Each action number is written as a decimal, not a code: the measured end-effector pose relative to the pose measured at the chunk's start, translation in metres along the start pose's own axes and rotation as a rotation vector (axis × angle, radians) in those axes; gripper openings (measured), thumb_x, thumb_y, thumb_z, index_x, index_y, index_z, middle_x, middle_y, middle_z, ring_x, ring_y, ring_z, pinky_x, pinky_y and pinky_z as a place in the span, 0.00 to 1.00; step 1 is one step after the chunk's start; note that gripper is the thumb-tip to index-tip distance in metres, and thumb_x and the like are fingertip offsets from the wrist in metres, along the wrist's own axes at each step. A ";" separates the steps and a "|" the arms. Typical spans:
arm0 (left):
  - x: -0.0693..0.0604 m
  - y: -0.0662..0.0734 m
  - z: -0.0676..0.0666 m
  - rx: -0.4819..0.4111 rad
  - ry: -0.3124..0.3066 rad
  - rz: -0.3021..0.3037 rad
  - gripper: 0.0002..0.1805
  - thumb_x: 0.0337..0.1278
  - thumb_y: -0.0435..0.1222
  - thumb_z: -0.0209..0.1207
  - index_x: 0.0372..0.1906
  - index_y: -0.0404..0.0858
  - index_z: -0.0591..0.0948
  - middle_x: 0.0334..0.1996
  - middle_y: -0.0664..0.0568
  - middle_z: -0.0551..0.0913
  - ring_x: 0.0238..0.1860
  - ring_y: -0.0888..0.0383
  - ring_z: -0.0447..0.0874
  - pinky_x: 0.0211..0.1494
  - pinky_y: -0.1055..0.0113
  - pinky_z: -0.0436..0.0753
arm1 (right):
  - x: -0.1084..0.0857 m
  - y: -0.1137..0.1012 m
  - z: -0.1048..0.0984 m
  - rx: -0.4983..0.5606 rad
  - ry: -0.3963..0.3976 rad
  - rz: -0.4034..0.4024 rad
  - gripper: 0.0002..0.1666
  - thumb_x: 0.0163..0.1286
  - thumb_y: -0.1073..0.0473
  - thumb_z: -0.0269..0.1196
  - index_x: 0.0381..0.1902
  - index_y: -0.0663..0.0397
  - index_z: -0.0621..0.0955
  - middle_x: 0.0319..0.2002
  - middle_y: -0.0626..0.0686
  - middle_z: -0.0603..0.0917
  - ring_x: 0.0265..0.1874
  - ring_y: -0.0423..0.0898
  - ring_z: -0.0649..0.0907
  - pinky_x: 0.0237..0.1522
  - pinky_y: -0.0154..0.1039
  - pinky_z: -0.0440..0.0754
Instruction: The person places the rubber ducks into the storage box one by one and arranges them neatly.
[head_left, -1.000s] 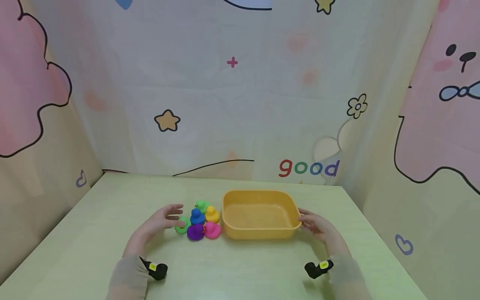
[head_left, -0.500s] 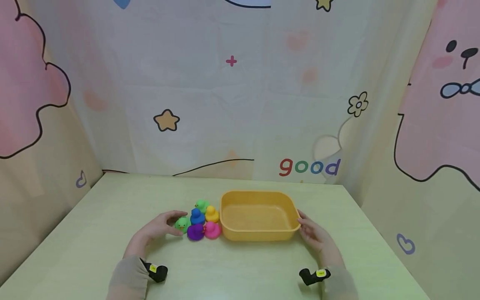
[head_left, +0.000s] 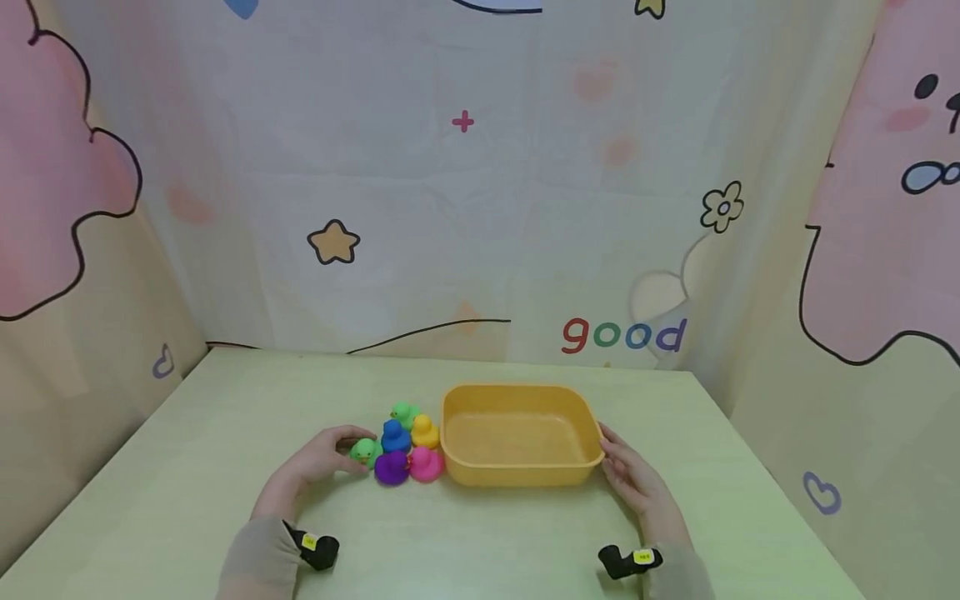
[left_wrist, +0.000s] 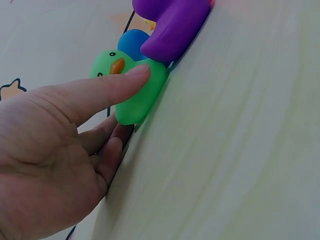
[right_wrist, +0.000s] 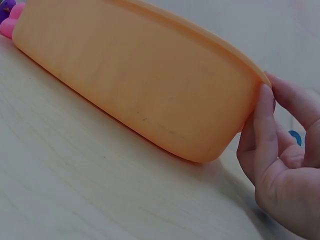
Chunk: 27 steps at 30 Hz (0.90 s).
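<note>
In the head view my left hand (head_left: 318,457) grips the near green rubber duck (head_left: 366,452) at the left of a duck cluster. Seen from the left wrist, its thumb (left_wrist: 107,95) lies across the duck's front, with the other fingers partly hidden behind. Touching or close to it are a purple duck (head_left: 392,468) and a blue duck (head_left: 396,437). My right hand (head_left: 637,479) holds the right end of a yellow plastic basin (head_left: 517,476), thumb and fingertips at the rim (right_wrist: 257,72) in the right wrist view. Nothing lies in the basin.
A pink duck (head_left: 426,464) and a yellow duck (head_left: 425,432) sit against or near the basin's left side. Another green duck (head_left: 404,414) is at the back. The pale table (head_left: 465,550) meets a printed cloth backdrop (head_left: 405,275) behind and at both sides.
My left hand has come down around the near green duck and taken hold of it. The basin has slid slightly left, toward the ducks, with my right hand following at its end.
</note>
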<state>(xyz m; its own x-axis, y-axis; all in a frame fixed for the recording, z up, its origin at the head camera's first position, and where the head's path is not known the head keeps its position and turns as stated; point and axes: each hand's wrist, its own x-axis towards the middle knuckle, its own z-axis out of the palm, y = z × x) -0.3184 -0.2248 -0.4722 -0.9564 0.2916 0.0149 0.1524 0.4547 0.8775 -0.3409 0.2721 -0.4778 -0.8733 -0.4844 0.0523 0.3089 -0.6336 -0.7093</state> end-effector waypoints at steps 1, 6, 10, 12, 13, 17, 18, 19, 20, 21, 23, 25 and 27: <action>0.000 0.001 0.000 -0.001 0.004 -0.005 0.29 0.46 0.28 0.71 0.57 0.28 0.78 0.54 0.38 0.80 0.55 0.47 0.77 0.61 0.54 0.75 | 0.000 0.000 0.001 -0.018 0.008 -0.004 0.30 0.77 0.74 0.34 0.52 0.51 0.82 0.47 0.52 0.84 0.42 0.40 0.85 0.42 0.25 0.83; 0.000 0.001 -0.003 -0.006 0.012 -0.017 0.26 0.47 0.30 0.70 0.55 0.28 0.79 0.49 0.42 0.82 0.51 0.52 0.78 0.59 0.57 0.76 | 0.002 -0.001 0.003 -0.083 0.047 -0.023 0.30 0.76 0.75 0.35 0.50 0.49 0.82 0.45 0.51 0.84 0.38 0.38 0.85 0.40 0.24 0.83; 0.001 0.001 -0.008 -0.011 -0.005 0.017 0.26 0.48 0.34 0.71 0.53 0.29 0.80 0.44 0.45 0.83 0.46 0.55 0.78 0.56 0.59 0.77 | 0.003 0.000 0.003 -0.115 0.119 -0.042 0.27 0.76 0.74 0.39 0.48 0.48 0.83 0.42 0.50 0.83 0.33 0.36 0.85 0.37 0.23 0.82; 0.001 0.003 -0.009 -0.007 -0.007 0.013 0.26 0.48 0.35 0.71 0.53 0.29 0.80 0.43 0.46 0.83 0.46 0.55 0.77 0.55 0.58 0.77 | 0.002 0.001 0.002 -0.127 0.144 -0.045 0.27 0.76 0.74 0.40 0.47 0.47 0.83 0.42 0.50 0.83 0.33 0.36 0.84 0.36 0.22 0.82; 0.000 0.004 -0.009 -0.010 -0.002 -0.004 0.26 0.47 0.35 0.71 0.53 0.29 0.80 0.44 0.46 0.83 0.46 0.54 0.77 0.56 0.57 0.76 | 0.001 0.002 0.002 -0.131 0.153 -0.046 0.26 0.76 0.74 0.41 0.47 0.47 0.83 0.41 0.49 0.83 0.33 0.36 0.84 0.36 0.22 0.82; -0.001 0.012 -0.007 -0.012 0.034 -0.091 0.27 0.48 0.33 0.70 0.56 0.29 0.79 0.51 0.40 0.81 0.52 0.47 0.77 0.60 0.49 0.74 | -0.002 0.003 0.000 -0.159 0.175 -0.056 0.26 0.76 0.73 0.42 0.47 0.45 0.83 0.41 0.48 0.82 0.32 0.35 0.84 0.36 0.21 0.81; -0.001 0.014 -0.008 -0.010 0.041 -0.107 0.28 0.48 0.33 0.70 0.57 0.29 0.78 0.53 0.38 0.81 0.54 0.45 0.77 0.60 0.48 0.75 | -0.002 0.004 0.000 -0.163 0.181 -0.061 0.26 0.76 0.73 0.42 0.47 0.45 0.83 0.41 0.48 0.82 0.32 0.34 0.84 0.36 0.21 0.81; -0.002 0.017 -0.008 -0.009 0.047 -0.123 0.28 0.49 0.33 0.69 0.58 0.29 0.78 0.55 0.36 0.79 0.56 0.43 0.76 0.59 0.47 0.75 | -0.003 0.004 0.000 -0.170 0.188 -0.065 0.26 0.76 0.73 0.43 0.47 0.45 0.83 0.41 0.48 0.82 0.32 0.34 0.84 0.36 0.21 0.81; -0.002 0.019 -0.008 -0.006 0.056 -0.138 0.28 0.50 0.33 0.69 0.58 0.30 0.78 0.58 0.36 0.78 0.57 0.43 0.76 0.59 0.47 0.76 | -0.003 0.004 0.000 -0.175 0.193 -0.068 0.25 0.75 0.73 0.43 0.46 0.45 0.83 0.41 0.48 0.82 0.32 0.34 0.84 0.35 0.21 0.81; -0.002 0.020 -0.009 -0.002 0.062 -0.149 0.28 0.51 0.33 0.68 0.59 0.30 0.77 0.60 0.35 0.76 0.58 0.42 0.75 0.58 0.47 0.78 | -0.003 0.004 0.000 -0.179 0.200 -0.071 0.25 0.75 0.74 0.43 0.46 0.45 0.83 0.41 0.48 0.82 0.32 0.34 0.84 0.35 0.21 0.81; -0.003 0.023 -0.010 -0.011 0.078 -0.177 0.28 0.53 0.34 0.67 0.61 0.30 0.77 0.62 0.33 0.73 0.60 0.40 0.74 0.57 0.47 0.79 | -0.003 0.004 0.001 -0.184 0.207 -0.071 0.26 0.75 0.74 0.43 0.46 0.45 0.83 0.41 0.48 0.83 0.32 0.35 0.84 0.35 0.21 0.81; -0.004 0.026 -0.012 -0.036 0.103 -0.202 0.29 0.54 0.35 0.67 0.62 0.31 0.75 0.65 0.32 0.71 0.61 0.39 0.72 0.57 0.47 0.79 | -0.003 0.003 0.002 -0.185 0.217 -0.069 0.26 0.76 0.74 0.42 0.46 0.45 0.83 0.41 0.48 0.83 0.33 0.35 0.84 0.35 0.21 0.81; -0.004 0.027 -0.012 -0.070 0.128 -0.207 0.30 0.55 0.35 0.67 0.63 0.31 0.74 0.66 0.31 0.69 0.62 0.39 0.72 0.58 0.49 0.78 | -0.002 0.003 0.003 -0.184 0.224 -0.064 0.26 0.76 0.74 0.42 0.46 0.45 0.84 0.42 0.48 0.83 0.34 0.35 0.84 0.36 0.22 0.82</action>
<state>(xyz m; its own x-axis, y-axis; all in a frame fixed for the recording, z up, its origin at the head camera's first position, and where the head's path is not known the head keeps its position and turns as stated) -0.3137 -0.2237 -0.4429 -0.9899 0.0877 -0.1115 -0.0629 0.4334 0.8990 -0.3371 0.2698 -0.4777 -0.9565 -0.2888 -0.0410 0.1951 -0.5288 -0.8260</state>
